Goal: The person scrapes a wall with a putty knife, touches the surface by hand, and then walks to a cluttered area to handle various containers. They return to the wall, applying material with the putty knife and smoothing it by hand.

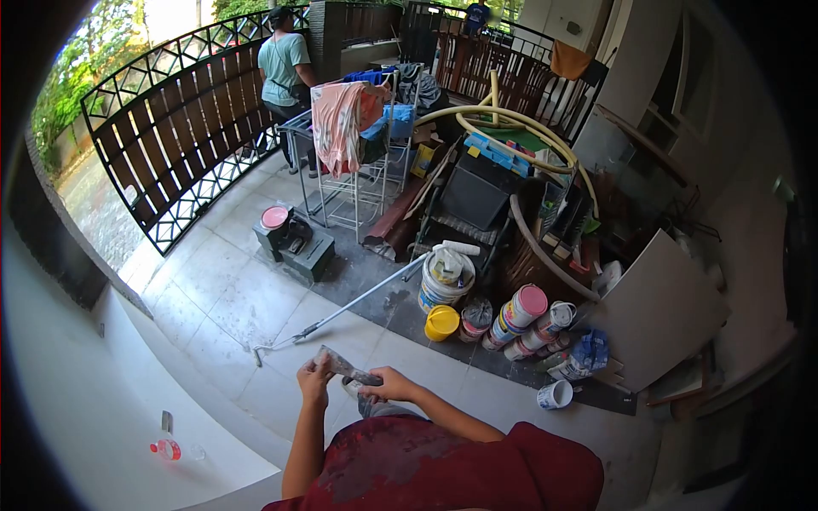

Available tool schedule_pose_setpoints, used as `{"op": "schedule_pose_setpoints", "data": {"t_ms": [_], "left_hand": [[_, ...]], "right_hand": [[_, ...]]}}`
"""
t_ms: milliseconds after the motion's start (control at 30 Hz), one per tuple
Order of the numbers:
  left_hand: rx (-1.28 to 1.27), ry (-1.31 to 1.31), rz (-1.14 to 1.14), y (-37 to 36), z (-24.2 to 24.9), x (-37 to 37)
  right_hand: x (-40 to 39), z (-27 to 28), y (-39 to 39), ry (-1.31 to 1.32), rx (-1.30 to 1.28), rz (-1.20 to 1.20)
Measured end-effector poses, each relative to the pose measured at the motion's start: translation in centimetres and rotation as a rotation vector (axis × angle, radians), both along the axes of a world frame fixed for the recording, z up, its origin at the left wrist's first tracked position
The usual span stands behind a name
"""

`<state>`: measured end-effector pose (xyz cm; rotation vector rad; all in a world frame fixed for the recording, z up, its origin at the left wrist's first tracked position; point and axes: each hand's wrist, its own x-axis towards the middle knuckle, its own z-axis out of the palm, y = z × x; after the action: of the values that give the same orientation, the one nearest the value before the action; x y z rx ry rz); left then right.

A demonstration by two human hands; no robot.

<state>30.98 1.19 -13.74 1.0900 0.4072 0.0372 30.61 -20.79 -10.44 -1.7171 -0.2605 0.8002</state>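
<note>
A flat grey, stained tool (348,367), like a scraper or trowel, is held out in front of my body. My left hand (314,381) has its fingers closed on the tool's upper left end. At the other, darker end, my right hand (392,384) is wrapped round it. Beyond my hands, a roller on a long pole (358,298) leans from the tiled floor (239,298) up to a large paint bucket (447,277). A yellow bucket (441,324) stands in front of that bucket.
Several paint cans (528,302) stand to the right. A drying rack (354,200) with clothes and a grey box (307,255) are ahead. A person (285,72) stands by the gate (170,128). A bottle (169,450) lies on the white ledge (111,400).
</note>
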Motion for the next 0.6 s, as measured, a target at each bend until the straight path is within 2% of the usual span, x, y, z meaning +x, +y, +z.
{"op": "schedule_pose_setpoints", "data": {"t_ms": [67, 167, 300, 367, 600], "left_hand": [[-0.035, -0.044, -0.095, -0.6, -0.3, -0.1], [-0.036, -0.09, -0.151, -0.5, -0.1, -0.5], [-0.101, -0.152, -0.185, 0.4, -0.2, -1.7], [-0.103, -0.134, -0.17, 1.3, -1.0, -2.1], [0.038, 0.003, 0.105, 3.1, -1.6, -3.2]], "right_hand": [[-0.7, -0.4, 1.2, 0.025, 0.083, -0.043], [-0.7, -0.9, 1.2, 0.13, 0.043, 0.035], [-0.6, -0.2, 0.9, 0.032, -0.036, 0.095], [-0.6, -0.7, 1.0, 0.027, -0.052, 0.11], [-0.9, -2.1, -0.3, 0.043, -0.061, 0.023]]}}
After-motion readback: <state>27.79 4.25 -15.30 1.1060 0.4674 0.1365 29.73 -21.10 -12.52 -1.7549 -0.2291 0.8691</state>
